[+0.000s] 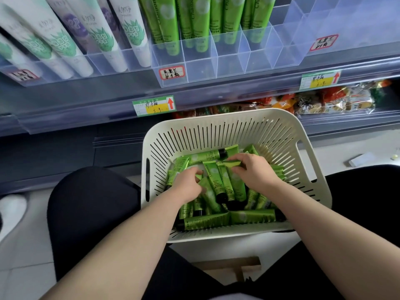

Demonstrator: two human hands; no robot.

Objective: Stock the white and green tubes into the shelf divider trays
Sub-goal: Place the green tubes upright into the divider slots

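Reaching into the near white basket (pixel 238 114): left hand (pixel 187 183) curled round one of the green tubes (pixel 207 220), right hand (pixel 252 172) pinching another's crimped end; risk, glossy tubes slipping from a hasty two-handed lift; stock bright green, black-capped, loosely heaped below the far divider trays (pixel 199 63).

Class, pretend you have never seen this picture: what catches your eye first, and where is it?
Bright green tubes heaped in the white slotted basket at the centre, with the left hand and right hand among them, the right pinching one. On the shelf above, more green tubes stand in clear divider trays, white tubes to their left, empty compartments to their right.
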